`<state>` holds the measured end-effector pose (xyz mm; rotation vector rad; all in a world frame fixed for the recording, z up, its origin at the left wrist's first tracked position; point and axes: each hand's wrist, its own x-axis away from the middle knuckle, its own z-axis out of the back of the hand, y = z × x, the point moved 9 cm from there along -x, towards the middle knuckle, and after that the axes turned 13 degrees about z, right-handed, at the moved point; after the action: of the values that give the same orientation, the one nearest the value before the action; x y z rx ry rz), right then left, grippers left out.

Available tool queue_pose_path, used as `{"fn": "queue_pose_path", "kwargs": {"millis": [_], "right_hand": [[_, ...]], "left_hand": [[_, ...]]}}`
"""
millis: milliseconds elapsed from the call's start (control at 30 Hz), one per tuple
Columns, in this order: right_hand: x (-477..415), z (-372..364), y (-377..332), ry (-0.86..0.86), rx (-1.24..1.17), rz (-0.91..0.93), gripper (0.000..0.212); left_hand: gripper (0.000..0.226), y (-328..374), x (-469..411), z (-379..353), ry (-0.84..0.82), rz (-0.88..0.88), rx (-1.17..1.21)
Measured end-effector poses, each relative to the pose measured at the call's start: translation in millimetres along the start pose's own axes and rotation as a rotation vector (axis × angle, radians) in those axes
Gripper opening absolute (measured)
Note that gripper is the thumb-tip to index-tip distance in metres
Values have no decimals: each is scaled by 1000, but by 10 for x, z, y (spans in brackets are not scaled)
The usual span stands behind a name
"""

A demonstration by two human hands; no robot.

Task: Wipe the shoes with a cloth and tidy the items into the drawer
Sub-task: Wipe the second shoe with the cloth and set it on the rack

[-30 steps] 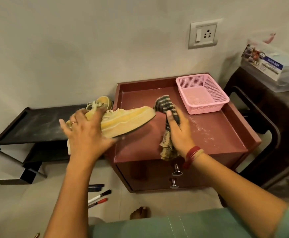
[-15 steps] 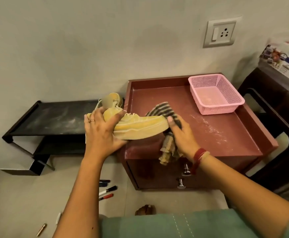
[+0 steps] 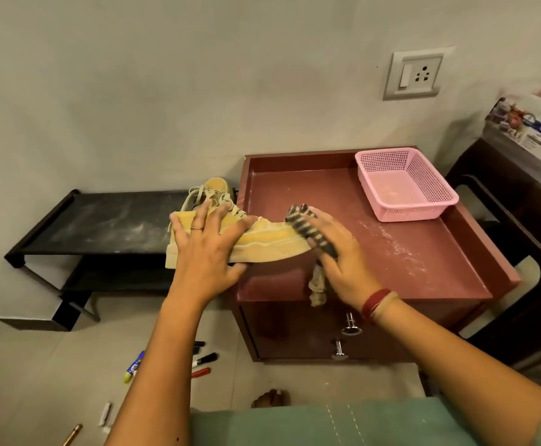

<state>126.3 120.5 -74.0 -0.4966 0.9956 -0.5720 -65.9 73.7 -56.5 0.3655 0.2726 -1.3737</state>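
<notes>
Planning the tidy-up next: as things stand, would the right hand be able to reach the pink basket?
Probably yes. The pink basket sits uncovered at the cabinet top's far right corner, bare surface between, but the right hand is gripping the striped cloth.

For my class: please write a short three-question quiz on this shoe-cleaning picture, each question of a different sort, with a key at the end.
1. Multiple choice: what does the right hand press against the toe of the yellow shoe?
A. a brush
B. a striped cloth
C. a marker

2. True or false: the pink basket stands on the black rack.

3. Fill in: the left hand holds the shoe, and a second shoe rests behind it on the ____ rack.

Key
1. B
2. False: it stands on the red-brown cabinet, at the back right corner of its top.
3. black
</notes>
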Motion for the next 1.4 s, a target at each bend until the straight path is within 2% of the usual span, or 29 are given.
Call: {"fn": "queue_pose_path", "kwargs": {"millis": [67, 100, 167, 267, 333, 400, 433, 500, 533, 567, 633, 733, 800, 867, 967, 1033, 1067, 1100, 1200, 1233, 1267, 1300, 1333, 1400], "right_hand": [[35, 109, 278, 210, -221, -309, 32], [41, 167, 251, 255, -197, -329, 33], [5, 241, -85, 244, -72, -101, 36], [56, -90, -699, -122, 261, 380, 52], [126, -283, -691, -282, 504, 511, 56], [69, -248, -513, -237, 371, 432, 60], [11, -157, -415, -142, 190, 321, 57], [-55, 19, -85, 95, -206, -17, 37], [-53, 40, 62, 161, -348, -174, 28], [-45, 67, 98, 197, -385, -251, 27], [-25, 180, -121, 213, -218, -129, 36], [23, -64, -677, -90, 132, 304, 49], [77, -239, -712, -240, 347, 411, 53], [3, -187, -526, -188, 249, 310, 53], [-103, -55, -33, 73, -185, -74, 34], [-96, 60, 134, 205, -249, -257, 38], [-94, 132, 67, 222, -168, -220, 37], [-101, 164, -107, 198, -68, -107, 36], [-57, -106, -692, -136, 227, 345, 51], [-7, -233, -719, -243, 361, 438, 52], [5, -282, -661, -275, 433, 462, 52], [-28, -258, -547, -243, 401, 413, 52], [-76, -185, -358, -156, 274, 286, 50], [-111, 21, 97, 124, -111, -73, 37]], "left_hand": [[75, -9, -1, 2, 7, 4, 20], [72, -24, 1, 7, 10, 17, 39], [68, -59, -5, 22, 9, 55, 92], [66, -103, 2, 40, 7, 78, 150], [63, -107, 19, 42, 7, 71, 174], [59, -109, 24, 42, 18, 67, 182], [58, -108, 21, 40, 21, 66, 181], [58, -87, 25, 37, 25, 61, 168], [58, -81, 30, 39, 27, 59, 163], [58, -89, 34, 39, 29, 64, 163], [59, -111, 35, 41, 34, 80, 176], [56, -153, 56, 51, 52, 93, 203], [53, -144, 69, 57, 61, 92, 218], [52, -109, 59, 63, 75, 94, 200], [52, -32, 35, 33, 74, 78, 116], [53, -3, 33, 15, 76, 70, 73], [53, -12, 33, 13, 78, 75, 71], [53, -28, 32, 19, 81, 84, 76], [51, -65, 41, 33, 84, 97, 114], [50, -64, 46, 35, 84, 97, 126], [49, -57, 50, 32, 84, 98, 133], [49, -48, 48, 28, 84, 99, 129], [48, -41, 45, 21, 87, 100, 118], [50, -45, 38, 6, 93, 105, 106]]}}
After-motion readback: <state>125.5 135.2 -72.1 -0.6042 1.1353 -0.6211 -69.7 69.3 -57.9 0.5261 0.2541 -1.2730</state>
